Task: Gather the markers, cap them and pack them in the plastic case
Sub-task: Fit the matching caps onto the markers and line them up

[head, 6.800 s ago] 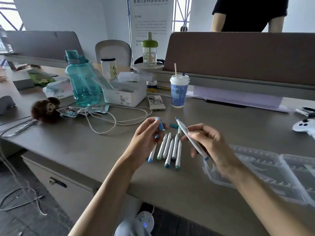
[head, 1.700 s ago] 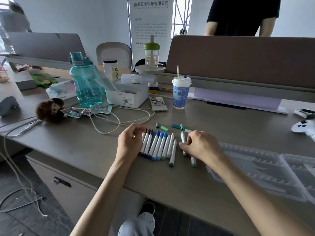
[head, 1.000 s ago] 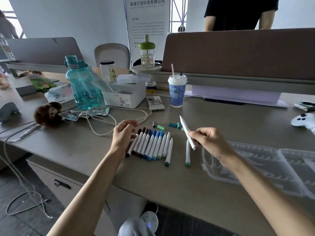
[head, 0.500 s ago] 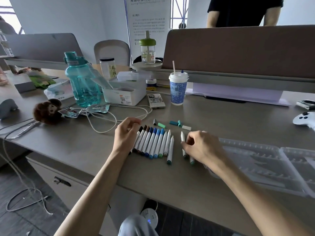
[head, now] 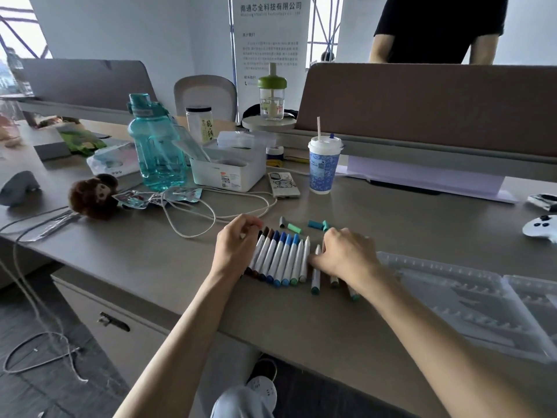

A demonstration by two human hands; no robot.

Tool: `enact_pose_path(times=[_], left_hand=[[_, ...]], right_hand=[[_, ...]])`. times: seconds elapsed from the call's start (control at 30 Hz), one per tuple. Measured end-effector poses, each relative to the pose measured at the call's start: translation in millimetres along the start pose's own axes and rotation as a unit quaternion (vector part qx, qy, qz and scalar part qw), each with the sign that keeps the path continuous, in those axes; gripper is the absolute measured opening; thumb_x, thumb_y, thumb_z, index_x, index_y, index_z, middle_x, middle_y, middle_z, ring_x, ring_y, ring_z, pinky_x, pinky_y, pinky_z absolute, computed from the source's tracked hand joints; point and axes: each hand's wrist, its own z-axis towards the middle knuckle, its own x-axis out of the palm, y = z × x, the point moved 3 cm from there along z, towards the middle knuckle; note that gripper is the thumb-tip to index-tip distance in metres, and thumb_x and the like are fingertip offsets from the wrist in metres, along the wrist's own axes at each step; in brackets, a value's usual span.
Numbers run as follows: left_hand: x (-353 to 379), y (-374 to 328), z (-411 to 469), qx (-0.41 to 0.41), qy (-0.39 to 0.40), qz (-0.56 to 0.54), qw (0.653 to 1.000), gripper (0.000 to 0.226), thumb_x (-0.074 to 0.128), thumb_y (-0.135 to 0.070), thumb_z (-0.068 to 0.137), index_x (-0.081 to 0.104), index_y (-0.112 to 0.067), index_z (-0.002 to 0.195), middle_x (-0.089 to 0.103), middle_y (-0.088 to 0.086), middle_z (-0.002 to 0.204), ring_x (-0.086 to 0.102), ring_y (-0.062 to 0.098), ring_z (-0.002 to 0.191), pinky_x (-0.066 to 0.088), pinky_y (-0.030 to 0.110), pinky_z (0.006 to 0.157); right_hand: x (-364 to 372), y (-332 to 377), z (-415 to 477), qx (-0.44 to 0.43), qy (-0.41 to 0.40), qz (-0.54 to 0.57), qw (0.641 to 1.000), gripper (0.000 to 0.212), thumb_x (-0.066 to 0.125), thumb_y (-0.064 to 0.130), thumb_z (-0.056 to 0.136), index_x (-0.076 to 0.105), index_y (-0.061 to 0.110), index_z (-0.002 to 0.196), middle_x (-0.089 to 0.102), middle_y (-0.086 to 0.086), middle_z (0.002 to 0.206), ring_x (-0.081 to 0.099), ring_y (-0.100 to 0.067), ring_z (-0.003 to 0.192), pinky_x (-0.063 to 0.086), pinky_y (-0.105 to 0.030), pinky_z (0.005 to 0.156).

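Markers [head: 283, 260] lie in a row on the worktop [head: 180, 267], long axes running away from the person. The teal caps [head: 315, 224] sit just past their tips. Right grip [head: 346, 256] is closest, palm-down over the strays, can't tell if it's holding one. Left grip [head: 236, 251] rests loosely curled and empty at the row's left edge.

Grey-brown desk [head: 150, 260]. At centre, row of markers [head: 280, 260] lying side by side, loose caps [head: 297, 228] just at its 12 o'clock. Open clear plastic case [head: 470, 297] at 3 o'clock. Patterned paper cup [head: 323, 170] at 12; teal water bottle [head: 156, 152], white cable [head: 214, 220] and brown plush toy [head: 93, 194] toward 10; white game controller [head: 541, 227] at 2.
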Motion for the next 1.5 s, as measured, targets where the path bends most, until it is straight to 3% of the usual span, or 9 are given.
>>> enact_pose_path(times=[0.13, 0.23, 0.37, 0.53, 0.8, 1.03, 1.17, 1.3, 1.5], left_hand=[[0, -1, -1, -0.007, 0.006, 0.019, 1.0, 0.019, 0.057, -0.01, 0.087, 0.07, -0.024, 0.085, 0.068, -0.013, 0.085, 0.059, -0.001, 0.081, 0.044, 0.019, 0.073], [0, -10, 2, 0.033, 0.003, 0.092, 0.995, 0.014, 0.057, -0.017, 0.09, 0.069, -0.024, 0.088, 0.068, -0.01, 0.086, 0.06, 0.006, 0.08, 0.046, 0.024, 0.072], [25, -32, 16, 0.198, 0.06, 0.218, 0.954, 0.014, 0.055, -0.02, 0.093, 0.067, -0.02, 0.101, 0.067, -0.005, 0.098, 0.058, 0.015, 0.087, 0.05, 0.031, 0.072], [92, -37, 38, 0.235, 0.206, 0.354, 0.881, 0.027, 0.053, -0.024, 0.093, 0.065, -0.022, 0.118, 0.058, -0.004, 0.126, 0.046, 0.019, 0.122, 0.048, 0.038, 0.091], [125, -34, 55, 0.182, 0.239, 0.455, 0.838, 0.026, 0.059, -0.03, 0.09, 0.066, -0.02, 0.114, 0.057, 0.004, 0.127, 0.042, 0.026, 0.123, 0.042, 0.04, 0.097], [98, -56, 18, 0.144, 0.162, 0.112, 0.97, 0.012, 0.06, -0.02, 0.092, 0.064, -0.015, 0.102, 0.071, -0.003, 0.1, 0.062, 0.016, 0.09, 0.048, 0.031, 0.078], [72, -62, -16, 0.133, 0.177, -0.05, 0.974, 0.019, 0.06, -0.023, 0.09, 0.061, -0.042, 0.092, 0.069, -0.016, 0.088, 0.064, 0.01, 0.086, 0.05, 0.027, 0.078], [51, -62, -33, 0.068, 0.166, -0.234, 0.956, 0.009, 0.056, -0.012, 0.095, 0.062, -0.018, 0.099, 0.061, -0.01, 0.076, 0.05, -0.002, 0.064, 0.038, 0.014, 0.06], [43, -64, -42, 0.048, 0.173, -0.244, 0.953, 0.014, 0.058, -0.012, 0.093, 0.066, -0.023, 0.098, 0.064, -0.016, 0.077, 0.049, -0.003, 0.067, 0.037, 0.014, 0.06]], right_hand=[[-4, -4, 12, 0.037, 0.022, 0.044, 0.998, 0.043, 0.065, 0.054, 0.082, 0.052, 0.014, 0.07, 0.051, 0.001, 0.061, 0.053, -0.017, 0.059, 0.038, -0.026, 0.054], [-9, -25, 14, 0.052, -0.004, 0.236, 0.97, 0.043, 0.067, 0.045, 0.083, 0.062, 0.008, 0.062, 0.05, 0.001, 0.048, 0.045, -0.013, 0.044, 0.033, -0.022, 0.047], [-28, -54, -6, 0.053, -0.053, 0.566, 0.821, 0.015, 0.065, 0.005, 0.089, 0.065, -0.007, 0.081, 0.069, -0.013, 0.065, 0.062, -0.006, 0.046, 0.045, -0.017, 0.047], [-21, -81, -27, 0.09, -0.049, 0.629, 0.771, 0.011, 0.065, 0.01, 0.091, 0.068, 0.001, 0.095, 0.076, -0.012, 0.085, 0.068, -0.011, 0.068, 0.054, -0.024, 0.064], [-21, -89, -26, 0.087, -0.063, 0.657, 0.746, 0.012, 0.065, 0.008, 0.091, 0.068, -0.002, 0.096, 0.076, -0.011, 0.08, 0.068, -0.016, 0.069, 0.056, -0.031, 0.069], [-23, -85, -30, 0.059, -0.082, 0.646, 0.757, 0.004, 0.065, 0.007, 0.091, 0.069, 0.006, 0.091, 0.074, -0.005, 0.073, 0.063, -0.013, 0.056, 0.053, -0.025, 0.056], [-30, -76, -39, -0.012, -0.109, 0.617, 0.78, 0.008, 0.067, 0.006, 0.089, 0.071, 0.003, 0.095, 0.067, -0.011, 0.076, 0.051, 0.001, 0.055, 0.041, -0.01, 0.053], [-38, -68, -47, -0.069, -0.118, 0.611, 0.78, 0.006, 0.064, 0.003, 0.09, 0.071, 0.003, 0.091, 0.065, -0.008, 0.073, 0.046, 0.001, 0.051, 0.036, -0.01, 0.051], [-37, -67, -52, -0.115, -0.124, 0.583, 0.795, 0.005, 0.062, 0.008, 0.087, 0.063, 0.01, 0.083, 0.051, 0.009, 0.059, 0.039, -0.008, 0.051, 0.031, -0.017, 0.047]])
